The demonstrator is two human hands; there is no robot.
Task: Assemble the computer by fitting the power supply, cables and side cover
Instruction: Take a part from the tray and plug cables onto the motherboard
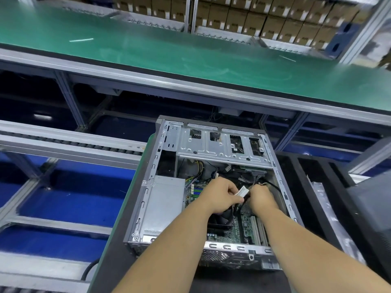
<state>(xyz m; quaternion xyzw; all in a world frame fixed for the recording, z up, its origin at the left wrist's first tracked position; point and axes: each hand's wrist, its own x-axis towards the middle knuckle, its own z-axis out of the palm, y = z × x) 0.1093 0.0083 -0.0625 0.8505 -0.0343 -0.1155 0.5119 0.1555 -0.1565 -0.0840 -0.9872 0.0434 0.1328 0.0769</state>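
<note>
An open computer case [148, 199] lies on its side in front of me, side cover off. The grey power supply [166, 205] sits in its left bay. A green motherboard [246, 226] with a black fan fills the bottom. Both my hands are inside the case, close together over the board. My left hand [220, 194] pinches a black cable with a white label [242, 192]. My right hand [262, 197] grips the same cable bundle just to the right. A metal drive cage [213, 149] spans the far end of the case.
A long green conveyor belt [169, 51] runs across behind the case, with stacked cardboard boxes [264, 20] beyond it. Roller rails and blue bins lie to the left. Black foam trays [317, 187] and a dark panel [374, 208] stand at the right.
</note>
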